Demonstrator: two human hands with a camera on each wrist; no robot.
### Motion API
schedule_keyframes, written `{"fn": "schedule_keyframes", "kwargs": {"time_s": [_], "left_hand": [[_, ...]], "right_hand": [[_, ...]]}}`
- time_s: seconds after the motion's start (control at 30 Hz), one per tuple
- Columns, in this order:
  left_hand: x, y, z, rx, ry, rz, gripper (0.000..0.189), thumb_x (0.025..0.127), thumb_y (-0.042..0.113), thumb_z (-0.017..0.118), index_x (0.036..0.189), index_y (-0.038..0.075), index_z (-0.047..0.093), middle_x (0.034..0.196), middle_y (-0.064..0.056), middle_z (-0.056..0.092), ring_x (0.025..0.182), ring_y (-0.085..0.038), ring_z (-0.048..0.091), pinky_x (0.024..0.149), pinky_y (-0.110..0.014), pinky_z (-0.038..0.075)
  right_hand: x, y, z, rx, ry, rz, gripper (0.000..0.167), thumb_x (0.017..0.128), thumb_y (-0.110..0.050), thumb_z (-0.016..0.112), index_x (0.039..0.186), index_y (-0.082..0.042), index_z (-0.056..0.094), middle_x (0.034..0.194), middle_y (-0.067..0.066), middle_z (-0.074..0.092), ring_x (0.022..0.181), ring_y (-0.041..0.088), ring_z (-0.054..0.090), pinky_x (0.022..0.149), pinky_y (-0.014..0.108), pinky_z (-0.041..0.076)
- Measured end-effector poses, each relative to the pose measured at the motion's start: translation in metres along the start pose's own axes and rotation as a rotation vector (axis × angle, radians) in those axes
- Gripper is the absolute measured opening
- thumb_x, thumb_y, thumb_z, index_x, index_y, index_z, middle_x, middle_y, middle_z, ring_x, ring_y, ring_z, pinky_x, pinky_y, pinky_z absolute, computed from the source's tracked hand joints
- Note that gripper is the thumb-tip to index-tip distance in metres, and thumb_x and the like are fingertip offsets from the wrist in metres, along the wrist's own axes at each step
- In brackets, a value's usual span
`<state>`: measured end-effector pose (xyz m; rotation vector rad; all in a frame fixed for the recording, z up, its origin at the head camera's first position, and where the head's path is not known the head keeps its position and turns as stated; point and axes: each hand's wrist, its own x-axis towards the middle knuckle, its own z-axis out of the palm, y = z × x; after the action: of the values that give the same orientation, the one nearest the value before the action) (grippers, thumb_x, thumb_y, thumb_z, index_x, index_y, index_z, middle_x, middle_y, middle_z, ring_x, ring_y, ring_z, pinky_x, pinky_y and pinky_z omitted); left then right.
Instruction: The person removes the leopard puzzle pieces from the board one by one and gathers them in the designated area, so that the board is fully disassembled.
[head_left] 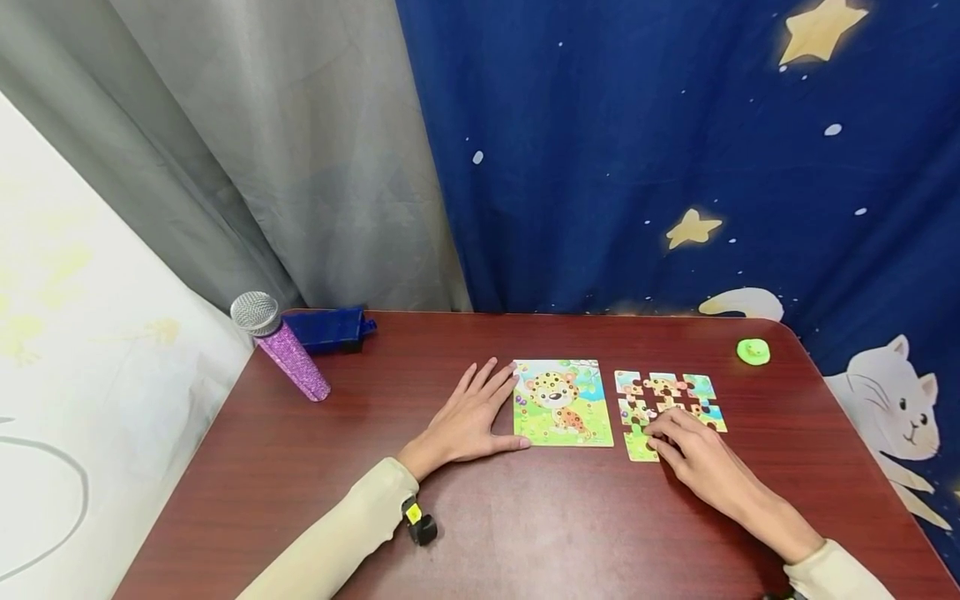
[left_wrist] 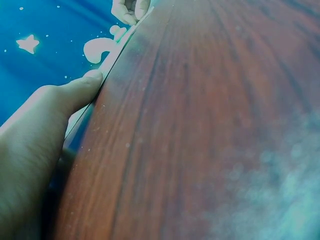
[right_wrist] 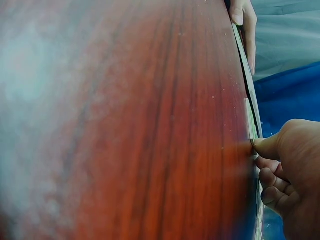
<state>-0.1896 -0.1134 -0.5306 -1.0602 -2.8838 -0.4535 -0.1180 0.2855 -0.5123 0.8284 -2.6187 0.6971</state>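
My left hand (head_left: 472,421) lies flat on the table with fingers spread, fingertips and thumb touching the left side of a square leopard picture board (head_left: 566,417). To the board's right are jigsaw puzzle pieces (head_left: 699,386) with the same leopard design, set in rows with small gaps between some. My right hand (head_left: 708,467) is over the lower part of these pieces, its thumb and fingers pinching a puzzle piece next to the green lower-left piece (head_left: 637,450). In the right wrist view a thin piece edge (right_wrist: 253,146) shows at the thumb tip. The right hand covers some of the pieces.
A microphone (head_left: 294,360) with a purple glittery handle and a dark blue case (head_left: 327,329) are at the table's far left. A small bright green object (head_left: 753,352) sits near the far right corner. Curtains (head_left: 525,167) hang behind the reddish-brown table (head_left: 525,525).
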Motion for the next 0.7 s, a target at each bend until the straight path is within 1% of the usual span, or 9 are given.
{"fn": "schedule_keyframes", "kwargs": {"time_s": [0.27,0.47,0.57,0.7], "left_hand": [[0.001,0.001,0.0,-0.003,-0.015,-0.01,0.111,0.095,0.082,0.062,0.174,0.009,0.034,0.183,-0.006,0.023,0.171,-0.034,0.009,0.137,-0.056,0.002],[0.002,0.001,-0.001,0.013,-0.008,-0.005,0.11,0.095,0.082,0.063,0.174,0.009,0.034,0.183,-0.006,0.024,0.171,-0.034,0.01,0.136,-0.057,0.005],[0.001,0.001,-0.001,0.017,-0.009,-0.006,0.111,0.095,0.082,0.062,0.174,0.01,0.034,0.183,-0.006,0.024,0.171,-0.034,0.011,0.136,-0.058,0.005],[0.0,0.001,0.0,0.015,-0.008,-0.002,0.111,0.095,0.082,0.062,0.174,0.009,0.034,0.183,-0.006,0.024,0.171,-0.035,0.011,0.136,-0.058,0.006]], "right_hand": [[0.001,0.002,-0.001,-0.011,0.001,0.008,0.032,0.087,0.009,0.087,0.104,-0.016,0.079,0.102,-0.009,0.068,0.089,0.003,0.061,0.078,0.008,0.045],[0.004,0.001,-0.002,-0.003,0.003,0.011,0.028,0.088,0.008,0.087,0.105,-0.013,0.081,0.101,-0.007,0.067,0.086,0.003,0.058,0.074,0.01,0.046],[0.007,0.0,-0.002,0.037,-0.016,0.039,0.025,0.092,0.005,0.085,0.107,-0.014,0.081,0.102,-0.008,0.067,0.085,0.002,0.055,0.071,0.015,0.047],[0.013,-0.005,-0.001,0.144,-0.05,0.099,0.021,0.098,-0.001,0.082,0.11,-0.018,0.081,0.1,-0.012,0.066,0.08,0.0,0.054,0.066,0.02,0.049]]}}
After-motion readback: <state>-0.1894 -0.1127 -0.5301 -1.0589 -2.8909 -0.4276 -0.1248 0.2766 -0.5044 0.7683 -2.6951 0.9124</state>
